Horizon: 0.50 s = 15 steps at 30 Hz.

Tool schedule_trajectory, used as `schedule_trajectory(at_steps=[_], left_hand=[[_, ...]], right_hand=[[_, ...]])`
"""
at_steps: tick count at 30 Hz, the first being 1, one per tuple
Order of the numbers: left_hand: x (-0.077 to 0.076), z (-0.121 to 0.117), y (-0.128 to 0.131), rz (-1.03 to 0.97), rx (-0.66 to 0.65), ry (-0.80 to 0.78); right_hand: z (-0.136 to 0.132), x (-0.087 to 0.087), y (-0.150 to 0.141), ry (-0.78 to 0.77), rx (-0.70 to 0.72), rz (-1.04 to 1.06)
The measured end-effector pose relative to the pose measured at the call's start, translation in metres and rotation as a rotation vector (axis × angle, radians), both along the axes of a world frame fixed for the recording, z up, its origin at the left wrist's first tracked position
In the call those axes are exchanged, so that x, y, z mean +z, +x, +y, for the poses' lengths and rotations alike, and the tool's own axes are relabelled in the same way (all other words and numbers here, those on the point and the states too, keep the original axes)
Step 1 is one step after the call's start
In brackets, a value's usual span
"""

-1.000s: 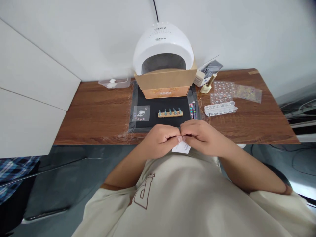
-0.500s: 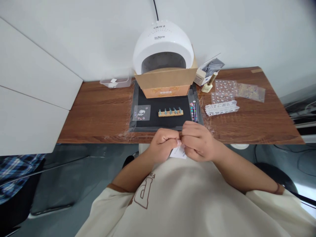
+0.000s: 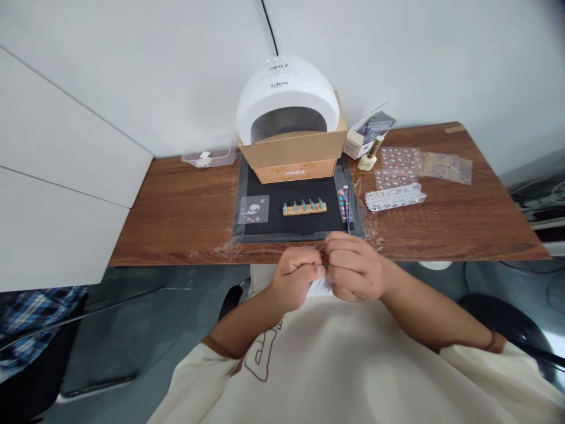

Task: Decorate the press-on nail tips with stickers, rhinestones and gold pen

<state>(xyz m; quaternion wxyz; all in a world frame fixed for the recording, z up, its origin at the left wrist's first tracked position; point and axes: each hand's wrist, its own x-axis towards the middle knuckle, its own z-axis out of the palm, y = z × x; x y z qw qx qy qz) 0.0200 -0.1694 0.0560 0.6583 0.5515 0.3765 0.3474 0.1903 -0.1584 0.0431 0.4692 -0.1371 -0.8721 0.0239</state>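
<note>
My left hand (image 3: 296, 278) and my right hand (image 3: 355, 268) meet in front of my chest, just past the table's near edge. Both are closed, fingers curled and thumbs close together, on a small white packet (image 3: 321, 287). Most of the packet is hidden by the fingers; only its lower part shows, with some print. Beyond my hands, several blue-green nail tips (image 3: 303, 205) stand in a row on a small wooden stand (image 3: 304, 211), on a black mat (image 3: 273, 228). A thin brush (image 3: 348, 215) lies by a sheet of colourful stickers (image 3: 341, 200) at the mat's right.
A white nail lamp (image 3: 286, 88) rests on a cardboard box (image 3: 295, 144) at the back. On the right are a polish bottle (image 3: 369, 158), a small open carton (image 3: 354, 145), sticker sheets (image 3: 399, 162) and a clear rhinestone case (image 3: 395, 198). A clear tray (image 3: 225, 156) stands left.
The camera view has shifted slightly, so the table things sit a little lower. Both hands keep hold of the white packet, and less of it shows below the fingers.
</note>
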Motion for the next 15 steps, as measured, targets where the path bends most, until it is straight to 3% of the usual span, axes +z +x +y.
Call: schedule_trajectory(at_steps=[7,9,11,15], left_hand=[[-0.002,-0.002,0.005,-0.122,0.036,-0.188],[-0.005,0.002,0.005,-0.192,0.024,-0.253],[-0.010,0.005,0.005,-0.235,0.051,-0.257],[-0.027,0.008,0.003,-0.219,0.157,-0.098]], right_hand=[[0.001,-0.002,0.000,-0.084,0.032,0.055],[0.001,-0.001,0.001,-0.276,0.051,0.082],[0.001,-0.001,0.003,-0.567,0.068,0.134],[-0.004,-0.011,0.009,-1.027,0.061,0.399]])
